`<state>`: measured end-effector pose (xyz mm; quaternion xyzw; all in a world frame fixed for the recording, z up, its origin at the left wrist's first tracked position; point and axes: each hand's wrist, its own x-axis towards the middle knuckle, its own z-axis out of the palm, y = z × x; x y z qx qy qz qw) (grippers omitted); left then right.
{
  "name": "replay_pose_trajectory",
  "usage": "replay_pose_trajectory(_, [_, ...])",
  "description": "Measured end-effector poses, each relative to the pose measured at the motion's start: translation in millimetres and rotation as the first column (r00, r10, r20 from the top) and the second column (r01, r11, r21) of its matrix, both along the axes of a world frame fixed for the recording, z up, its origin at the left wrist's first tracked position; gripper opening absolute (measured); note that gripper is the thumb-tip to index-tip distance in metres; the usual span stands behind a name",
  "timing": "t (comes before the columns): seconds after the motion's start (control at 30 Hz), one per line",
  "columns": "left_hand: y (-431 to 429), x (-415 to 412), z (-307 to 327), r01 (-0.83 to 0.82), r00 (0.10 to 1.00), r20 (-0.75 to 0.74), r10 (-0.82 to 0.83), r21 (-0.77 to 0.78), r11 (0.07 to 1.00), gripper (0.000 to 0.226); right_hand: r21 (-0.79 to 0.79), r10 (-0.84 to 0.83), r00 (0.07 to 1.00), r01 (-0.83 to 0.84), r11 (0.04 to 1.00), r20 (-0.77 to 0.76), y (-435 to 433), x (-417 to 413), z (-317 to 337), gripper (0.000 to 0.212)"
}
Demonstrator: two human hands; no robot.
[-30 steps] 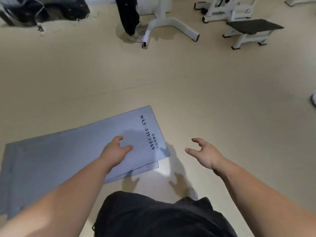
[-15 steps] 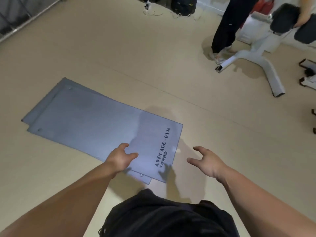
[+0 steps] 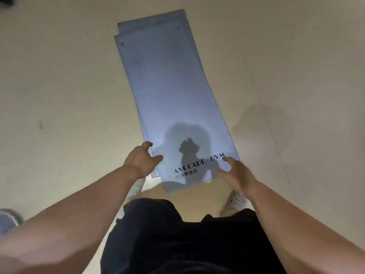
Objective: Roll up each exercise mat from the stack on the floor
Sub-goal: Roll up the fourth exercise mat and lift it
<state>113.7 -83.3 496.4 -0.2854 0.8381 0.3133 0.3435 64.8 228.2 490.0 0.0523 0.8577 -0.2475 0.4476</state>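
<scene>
Floor [image 3: 59, 86]: smooth, pale beige, fills nearly the whole view.
Seam [image 3: 270, 123]: a thin line runs across the floor on the right, from far to near.
Mark [image 3: 40, 125]: a small dark streak on the floor at left.
Stain [image 3: 262, 123]: a faint darker patch on the right.
Light: bright from near the camera; edges of the view are dimmer.
Corner [image 3: 6, 1]: something dark at top left, too blurred to tell.

At least two grey-blue exercise mats [image 3: 169, 86] lie stacked flat on the floor [image 3: 59, 86], judging by their offset edges. Two bare hands show: the left hand [image 3: 141, 160] and the right hand [image 3: 236, 173]. Two white shoes [image 3: 236, 201] are visible.
</scene>
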Motion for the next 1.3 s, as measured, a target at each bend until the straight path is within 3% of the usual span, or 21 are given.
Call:
replay_pose_trajectory(0.13, [61.7, 55.9, -33.4, 0.119, 0.985, 0.13, -0.11, -0.068, 0.991, 0.071, 0.01, 0.276, 0.959, -0.277, 0.961, 0.06, 21.4, -20.1, -41.8, 0.077])
replay_pose_trajectory(0.3, [97.8, 81.8, -108.0, -0.058, 0.986, 0.154, 0.062, -0.029, 0.998, 0.071, -0.033, 0.428, 0.9, -0.426, 0.904, 0.084, 21.7, -14.0, -124.3, 0.078])
replay_pose_trajectory(0.57, [113.8, 81.2, -326.1, -0.088, 0.988, 0.128, 0.088, -0.008, 0.996, 0.068, 0.029, 0.525, 0.847, -0.528, 0.849, 0.083, 22.7, 2.2, -349.8, 0.082])
replay_pose_trajectory(0.73, [120.4, 72.4, -459.3, 0.046, 0.989, 0.142, -0.045, -0.004, 0.999, 0.066, -0.014, 0.561, 0.828, -0.561, 0.828, 0.017, 32.0, 10.8, -479.1, 0.078])
replay_pose_trajectory(0.87, [121.9, 63.9, -538.7, 0.052, 0.996, 0.072, -0.049, -0.049, 0.997, 0.066, 0.089, 0.69, 0.722, -0.684, 0.724, -0.056, 31.6, 6.9, -558.0, 0.082])
replay_pose_trajectory(1.07, [123.3, 68.5, -614.2, 0.085, 0.994, 0.076, -0.075, -0.147, 0.985, 0.059, 0.286, 0.826, 0.546, -0.776, 0.562, -0.139, 43.3, 3.3, -628.1, 0.098])
replay_pose_trajectory(1.3, [152.4, 83.1, -627.9, 0.139, 0.99, 0.062, -0.13, -0.172, 0.975, 0.065, 0.424, 0.884, 0.464, -0.79, 0.442, -0.057, 88.5, 20.8, -637.1, 0.123])
